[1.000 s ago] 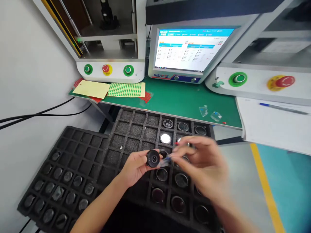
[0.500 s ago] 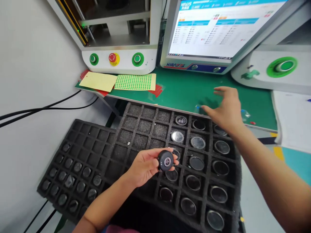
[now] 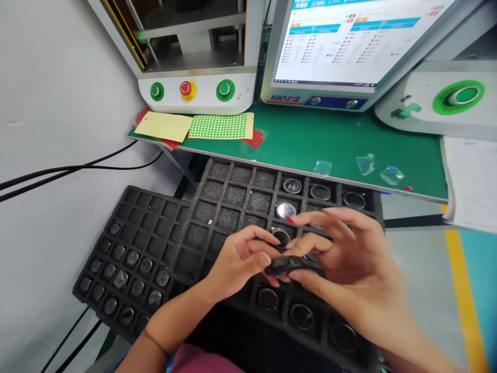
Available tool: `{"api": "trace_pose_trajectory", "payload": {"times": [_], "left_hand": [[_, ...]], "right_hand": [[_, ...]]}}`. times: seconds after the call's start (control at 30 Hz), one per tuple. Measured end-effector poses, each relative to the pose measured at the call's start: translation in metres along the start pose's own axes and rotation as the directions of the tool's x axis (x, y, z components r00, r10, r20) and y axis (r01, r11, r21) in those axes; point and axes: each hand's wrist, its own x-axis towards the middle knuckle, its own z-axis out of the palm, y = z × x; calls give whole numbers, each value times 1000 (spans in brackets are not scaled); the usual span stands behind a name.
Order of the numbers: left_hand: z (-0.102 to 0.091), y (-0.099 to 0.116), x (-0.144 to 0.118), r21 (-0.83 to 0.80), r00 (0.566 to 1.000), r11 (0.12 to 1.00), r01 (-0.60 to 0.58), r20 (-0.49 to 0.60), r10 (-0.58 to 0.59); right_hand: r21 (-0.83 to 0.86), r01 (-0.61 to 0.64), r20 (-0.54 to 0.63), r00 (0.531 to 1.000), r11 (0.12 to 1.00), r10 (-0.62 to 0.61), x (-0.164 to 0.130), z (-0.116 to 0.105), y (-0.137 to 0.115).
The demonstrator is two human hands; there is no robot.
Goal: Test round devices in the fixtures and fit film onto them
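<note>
Both hands (image 3: 298,259) grip black disc (image 3: 286,265), probably round part.

Matt foam, glossy glass, dull plastic, all about the fingers.

Pinched between the fingers of the left hand (image 3: 236,261) and right hand (image 3: 345,269): a small black disc (image 3: 289,265) of dull, smooth plastic. Directly under the fingertips, a black foam tray (image 3: 229,199), coarse and matt, its cells filled with round parts (image 3: 286,210), shiny as glass or polished metal. Left of the left fingers, a second foam tray (image 3: 140,217), equally rough. Beyond the fingertips, a green bench mat (image 3: 334,140), smooth with low sheen, with crinkled clear film scraps (image 3: 365,163), a yellow paper sheet (image 3: 165,126), and matt paper green dot stickers (image 3: 221,126).
</note>
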Motion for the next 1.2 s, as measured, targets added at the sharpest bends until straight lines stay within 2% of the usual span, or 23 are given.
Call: {"api": "trace_pose_trajectory", "payload": {"times": [0.07, 0.13, 0.23, 0.3, 0.33, 0.37, 0.43, 0.5, 0.6, 0.63, 0.7, 0.77, 0.83, 0.97, 1.07, 1.2], "left_hand": [[0, 2, 0, 197, 976, 956, -216, 38, 213], [-2, 1, 3, 379, 898, 814, -440, 169, 407], [-5, -4, 12, 474, 749, 584, -659, 341, 568], [-6, -7, 18, 449, 682, 519, -727, 380, 625], [-6, -7, 19, 430, 671, 520, -738, 382, 636], [-6, -7, 20, 416, 678, 538, -733, 375, 633], [-6, -6, 18, 417, 730, 601, -682, 338, 594], [-5, -3, 14, 445, 794, 660, -605, 277, 541], [-4, 0, 6, 471, 851, 711, -522, 231, 472], [-4, 1, 5, 475, 867, 727, -496, 225, 445], [-4, 2, 3, 495, 893, 745, -448, 219, 392], [-3, 4, 3, 536, 900, 724, -434, 221, 376], [-2, 8, 5, 593, 885, 661, -460, 244, 396], [0, 15, 8, 663, 853, 547, -511, 311, 420], [1, 18, 7, 660, 841, 530, -533, 344, 418], [2, 18, 6, 684, 887, 568, -458, 310, 342]], "right_hand": [[166, -73, -168, 981, 983, 101, -4, 5, 6], [313, -137, -270, 936, 940, 227, -8, 11, 10], [456, -237, -259, 887, 858, 382, -16, 18, 11], [491, -312, -195, 871, 813, 451, -19, 22, 11], [499, -340, -167, 865, 797, 474, -20, 22, 12], [502, -359, -145, 862, 787, 486, -20, 23, 13], [493, -356, -144, 866, 794, 479, -19, 22, 15], [447, -282, -236, 878, 849, 416, -18, 19, 17], [306, -133, -417, 871, 943, 258, -20, 14, 14], [269, -113, -432, 873, 956, 225, -21, 13, 12], [249, -122, -385, 898, 961, 214, -24, 12, 5], [277, -168, -284, 926, 946, 248, -27, 12, -1], [316, -217, -187, 940, 923, 285, -28, 13, -5], [369, -261, -134, 935, 892, 329, -28, 14, -6], [381, -281, -147, 922, 881, 358, -27, 12, -4], [358, -331, -83, 920, 873, 383, -27, 10, -4]]}}
